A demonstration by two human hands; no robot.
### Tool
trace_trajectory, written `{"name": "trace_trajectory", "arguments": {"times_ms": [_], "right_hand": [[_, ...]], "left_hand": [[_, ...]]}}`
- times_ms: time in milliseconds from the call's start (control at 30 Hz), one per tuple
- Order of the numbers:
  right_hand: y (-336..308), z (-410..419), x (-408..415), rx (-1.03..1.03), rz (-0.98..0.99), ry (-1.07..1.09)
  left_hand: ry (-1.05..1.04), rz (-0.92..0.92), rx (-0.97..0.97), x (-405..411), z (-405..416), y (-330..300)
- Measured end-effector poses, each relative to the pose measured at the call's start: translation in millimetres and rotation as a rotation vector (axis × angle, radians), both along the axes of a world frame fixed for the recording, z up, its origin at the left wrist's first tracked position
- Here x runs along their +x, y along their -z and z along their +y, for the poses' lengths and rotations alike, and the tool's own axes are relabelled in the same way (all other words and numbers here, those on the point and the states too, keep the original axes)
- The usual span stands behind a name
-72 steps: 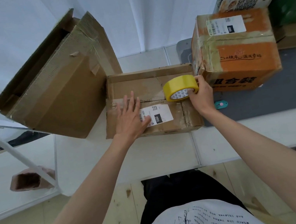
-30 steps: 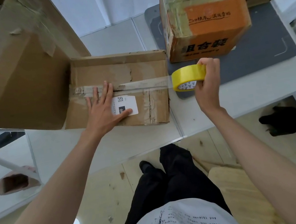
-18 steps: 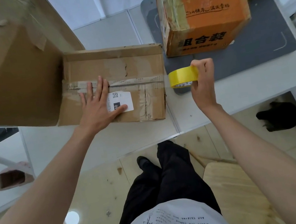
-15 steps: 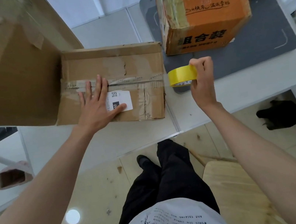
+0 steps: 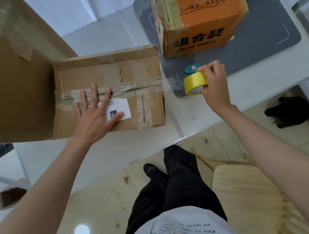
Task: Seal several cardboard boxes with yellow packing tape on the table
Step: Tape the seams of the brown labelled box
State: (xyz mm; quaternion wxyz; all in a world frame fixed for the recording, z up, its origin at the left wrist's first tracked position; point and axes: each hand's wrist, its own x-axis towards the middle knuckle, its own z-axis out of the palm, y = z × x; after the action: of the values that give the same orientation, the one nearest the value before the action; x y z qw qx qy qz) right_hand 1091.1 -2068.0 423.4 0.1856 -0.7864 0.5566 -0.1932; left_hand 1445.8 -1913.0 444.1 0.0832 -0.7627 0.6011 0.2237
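A flat brown cardboard box (image 5: pixel 121 69) lies on the white table (image 5: pixel 255 84). My left hand (image 5: pixel 96 114) presses flat on its top, fingers spread over the taped centre seam and the white shipping label (image 5: pixel 121 106). A strip of tape (image 5: pixel 170 83) stretches from the seam past the box's right edge to the yellow tape roll (image 5: pixel 194 83). My right hand (image 5: pixel 213 83) grips that roll just right of the box, above the table.
A tall brown box (image 5: pixel 0 70) stands against the flat box's left side. An orange printed box (image 5: pixel 204 14) sits on a grey mat (image 5: pixel 258 39) behind the roll. A small teal cutter (image 5: pixel 191 68) lies on the mat. A wooden chair seat (image 5: pixel 252 192) is at lower right.
My right hand has pulled the roll rightwards across the box top and past its right edge, laying tape along the seam. My left hand stayed pressed on the box.
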Motion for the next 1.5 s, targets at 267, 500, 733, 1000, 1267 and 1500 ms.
{"name": "trace_trajectory", "arguments": {"times_ms": [267, 500, 733, 1000, 1267, 1500], "right_hand": [[11.8, 2.9, 5.6, 0.087, 0.022, 0.053], [17.7, 2.6, 5.5, 0.141, 0.077, 0.05], [11.9, 4.4, 2.2, 0.097, 0.124, 0.03], [10.7, 6.7, 12.5, 0.164, 0.193, 0.092], [12.1, 2.3, 9.1, 0.218, 0.156, 0.048], [19.0, 12.3, 5.4, 0.252, 0.106, 0.085]], "left_hand": [[0.079, 0.003, -0.069, -31.9, -9.2, -7.4], [0.049, 0.144, -0.119, -77.6, -24.8, 9.1], [0.084, 0.144, -0.118, -77.3, -27.4, 8.4], [0.087, 0.123, -0.059, -84.7, -34.3, 1.2], [0.12, 0.142, -0.155, -120.5, -39.7, 9.3], [0.112, 0.128, -0.118, -125.8, -43.6, 12.6]]}}
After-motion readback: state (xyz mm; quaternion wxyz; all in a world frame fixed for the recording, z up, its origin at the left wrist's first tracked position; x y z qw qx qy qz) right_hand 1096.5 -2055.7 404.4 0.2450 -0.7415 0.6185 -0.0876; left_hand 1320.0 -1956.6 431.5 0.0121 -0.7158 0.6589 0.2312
